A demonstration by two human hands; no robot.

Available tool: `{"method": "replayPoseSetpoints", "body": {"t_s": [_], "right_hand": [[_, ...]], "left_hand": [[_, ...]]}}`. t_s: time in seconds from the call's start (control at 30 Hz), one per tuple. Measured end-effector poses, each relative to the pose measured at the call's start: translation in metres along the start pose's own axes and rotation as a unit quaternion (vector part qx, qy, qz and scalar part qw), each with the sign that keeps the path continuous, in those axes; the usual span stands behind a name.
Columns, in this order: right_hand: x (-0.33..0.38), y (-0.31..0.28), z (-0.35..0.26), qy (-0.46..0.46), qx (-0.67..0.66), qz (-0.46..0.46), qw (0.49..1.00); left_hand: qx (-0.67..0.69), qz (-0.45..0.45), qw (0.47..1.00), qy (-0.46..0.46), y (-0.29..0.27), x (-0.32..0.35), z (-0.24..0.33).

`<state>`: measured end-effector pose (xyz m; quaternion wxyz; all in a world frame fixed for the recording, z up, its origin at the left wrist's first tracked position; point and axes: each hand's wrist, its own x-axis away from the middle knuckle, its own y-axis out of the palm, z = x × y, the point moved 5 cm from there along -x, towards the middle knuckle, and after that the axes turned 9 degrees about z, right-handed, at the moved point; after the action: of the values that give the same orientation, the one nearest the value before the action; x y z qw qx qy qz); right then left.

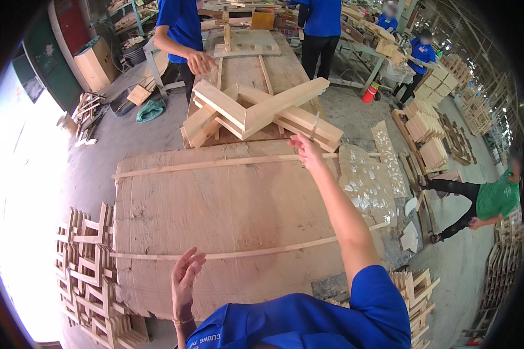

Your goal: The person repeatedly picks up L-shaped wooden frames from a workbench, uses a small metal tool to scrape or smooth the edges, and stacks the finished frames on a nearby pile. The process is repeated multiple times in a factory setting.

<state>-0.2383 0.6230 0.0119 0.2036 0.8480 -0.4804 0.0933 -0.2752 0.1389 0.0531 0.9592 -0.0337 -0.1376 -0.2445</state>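
Observation:
My right hand point(306, 150) reaches out over the far edge of a wide wooden worktable point(227, 203). Its fingers pinch a thin grey rod-like piece point(314, 125) that points up. Just beyond that hand lies a pile of crossed, X-shaped wooden beams point(256, 110). My left hand point(186, 278) is raised near my chest with fingers spread and holds nothing. Two thin wooden strips point(215, 164) point(239, 254) lie across the tabletop.
A person in blue point(180, 29) stands at the far table's left with a hand on it; another in blue point(320, 23) stands behind. A person in green point(495, 200) sits on the floor at right. Stacked wooden frames point(87, 262) sit lower left, with more stacked frames point(416, 291) lower right.

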Motion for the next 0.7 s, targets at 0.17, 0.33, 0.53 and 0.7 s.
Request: {"method": "replayPoseSetpoints", "body": {"t_s": [0.17, 0.33, 0.53, 0.7], "right_hand": [[-0.061, 0.064, -0.011, -0.007, -0.019, 0.032, 0.999], [-0.103, 0.079, -0.014, 0.054, -0.109, 0.066, 0.990], [-0.087, 0.070, -0.016, 0.032, -0.119, 0.046, 0.991], [0.012, 0.062, -0.005, -0.017, -0.093, -0.032, 0.995]], "left_hand": [[-0.004, 0.016, 1.000, -0.022, -0.003, -0.030, -0.001], [0.027, 0.022, 0.999, -0.017, -0.004, -0.052, 0.000], [0.018, 0.000, 0.998, 0.054, 0.016, -0.086, 0.000], [0.026, -0.008, 0.992, 0.120, 0.032, -0.099, 0.021]]}}
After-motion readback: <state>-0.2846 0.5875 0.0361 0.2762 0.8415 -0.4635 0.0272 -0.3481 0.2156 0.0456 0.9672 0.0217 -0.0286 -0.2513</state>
